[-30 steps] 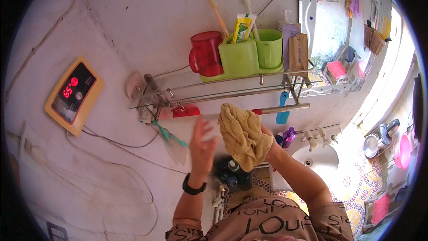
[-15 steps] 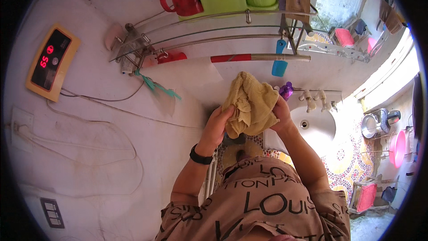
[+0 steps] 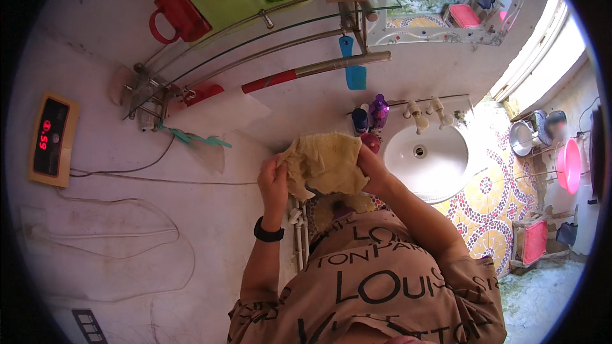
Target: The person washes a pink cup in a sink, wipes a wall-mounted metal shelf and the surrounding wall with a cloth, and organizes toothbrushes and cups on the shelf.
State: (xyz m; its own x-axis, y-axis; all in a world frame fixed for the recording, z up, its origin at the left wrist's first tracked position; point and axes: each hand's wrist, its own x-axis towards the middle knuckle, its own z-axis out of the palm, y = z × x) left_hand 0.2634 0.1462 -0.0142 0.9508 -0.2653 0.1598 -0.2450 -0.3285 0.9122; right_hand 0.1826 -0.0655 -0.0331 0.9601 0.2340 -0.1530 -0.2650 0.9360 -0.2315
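Note:
A tan, rumpled towel (image 3: 325, 162) is stretched between my two hands in front of my chest. My left hand (image 3: 274, 181), with a black band on its wrist, grips the towel's left edge. At the opposite edge, my right hand (image 3: 375, 171) pinches the cloth, its fingertips partly hidden behind it. Just right of the towel is a white washbasin (image 3: 426, 162) with two taps (image 3: 428, 113). A purple bottle (image 3: 379, 109) and a dark blue container (image 3: 360, 120) stand on the basin's corner near my right hand.
Above runs a metal and glass shelf (image 3: 268, 22) holding a red mug (image 3: 182, 9) and green containers (image 3: 229, 0). A blue brush-like item (image 3: 354, 67) hangs below it. A lit control panel (image 3: 51, 140) with cables is on the left wall. A pink basin (image 3: 569, 165) hangs at right.
The towel has gone from a bunched shape to a wider, more spread one, and both hands have lowered and shifted left. My view has turned, showing more of the washbasin.

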